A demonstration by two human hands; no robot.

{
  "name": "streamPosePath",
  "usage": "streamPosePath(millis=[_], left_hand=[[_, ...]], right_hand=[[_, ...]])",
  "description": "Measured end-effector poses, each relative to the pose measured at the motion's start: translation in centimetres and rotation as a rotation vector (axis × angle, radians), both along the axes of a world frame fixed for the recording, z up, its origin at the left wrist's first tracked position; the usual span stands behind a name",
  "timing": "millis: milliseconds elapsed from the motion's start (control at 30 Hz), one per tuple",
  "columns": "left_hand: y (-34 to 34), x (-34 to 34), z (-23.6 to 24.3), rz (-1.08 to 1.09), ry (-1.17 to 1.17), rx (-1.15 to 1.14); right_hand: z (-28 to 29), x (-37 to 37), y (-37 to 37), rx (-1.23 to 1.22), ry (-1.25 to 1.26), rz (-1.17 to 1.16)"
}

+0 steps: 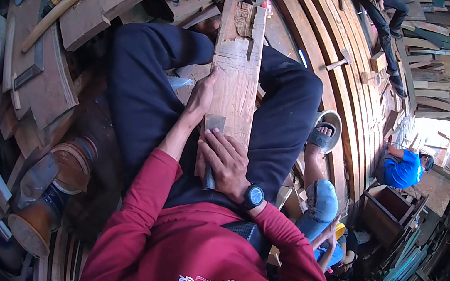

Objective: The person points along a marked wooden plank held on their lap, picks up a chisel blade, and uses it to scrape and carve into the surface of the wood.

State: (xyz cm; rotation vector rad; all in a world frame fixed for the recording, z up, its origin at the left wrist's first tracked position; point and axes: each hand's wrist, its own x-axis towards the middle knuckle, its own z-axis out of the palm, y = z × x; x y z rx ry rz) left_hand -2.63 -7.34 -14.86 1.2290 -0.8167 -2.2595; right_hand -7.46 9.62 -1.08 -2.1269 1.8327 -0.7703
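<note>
While the right hand lay at 6 o'clock, fingers bent over a flat grey metal tool and closed on it, the long pale-brown wooden board ran under it toward 12, between the knees. Left hand, 11 o'clock: thumb at board edge, fingers hidden, couldn't tell closure. T-shaped hammer sat between 1 and 2; blue-shirted person farther, 3 o'clock.

White glare right, dark curved rim
</note>
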Motion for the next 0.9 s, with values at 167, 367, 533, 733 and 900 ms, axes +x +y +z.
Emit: streamPosePath(millis=[167, 367, 533, 733, 900], left_hand=[[0.3, -0.1, -0.2, 0.033, 0.032, -0.012], [0.4, -0.1, 0.5, -0.024, 0.029, -0.043], [0.2, 0.5, 0.3, -0.019, 0.049, 0.031], [0.0, 0.3, 2.2, -0.073, -0.008, -0.009], [0.0, 0.5, 1.8, -0.06, -0.011, -0.009]], right_hand=[[0.0, -0.3, 1.1, 0.01, 0.061, 0.082], [0.1, -0.9, 1.1, 0.055, 0.04, 0.119], [0.5, -0.4, 1.1, 0.03, 0.045, 0.165], [-0.3, -1.3, 1.6, -0.006, 0.03, 0.136], [-0.1, -3.5, 0.7, -0.001, 0.041, 0.117]])
